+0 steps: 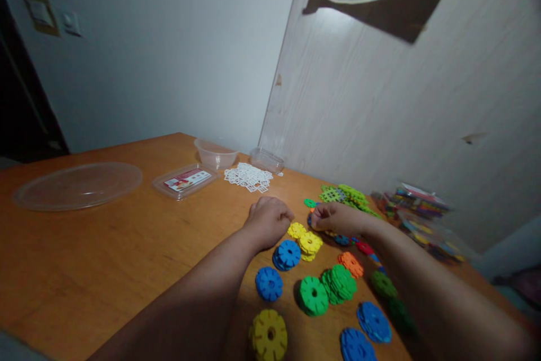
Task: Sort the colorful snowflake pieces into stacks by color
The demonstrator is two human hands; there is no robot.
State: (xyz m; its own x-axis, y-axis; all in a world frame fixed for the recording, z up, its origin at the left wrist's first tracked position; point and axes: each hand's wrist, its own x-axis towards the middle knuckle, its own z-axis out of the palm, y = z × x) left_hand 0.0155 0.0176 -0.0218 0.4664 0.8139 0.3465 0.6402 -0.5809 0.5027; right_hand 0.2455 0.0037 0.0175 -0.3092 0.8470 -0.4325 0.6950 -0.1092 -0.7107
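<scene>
My left hand [269,220] rests on the wooden table [105,259] as a loose fist, knuckles up, just left of a yellow slotted disc [296,230]. My right hand [336,218] is closed in a pinch on a small piece I cannot make out, beside a small green disc [310,203]. Below the hands lie several plastic slotted discs: blue ones [287,254], a yellow stack [310,245], an orange one [350,263], green ones [338,284] and a yellow one [269,336] near the front edge.
A pile of white square pieces [248,176] lies behind my hands, with a clear bowl [216,153], a small clear lid [266,160] and a flat clear box [185,180]. A large clear round lid [78,185] sits far left. Green pieces [346,196] and a blurred colourful heap [416,214] lie right, by the wall.
</scene>
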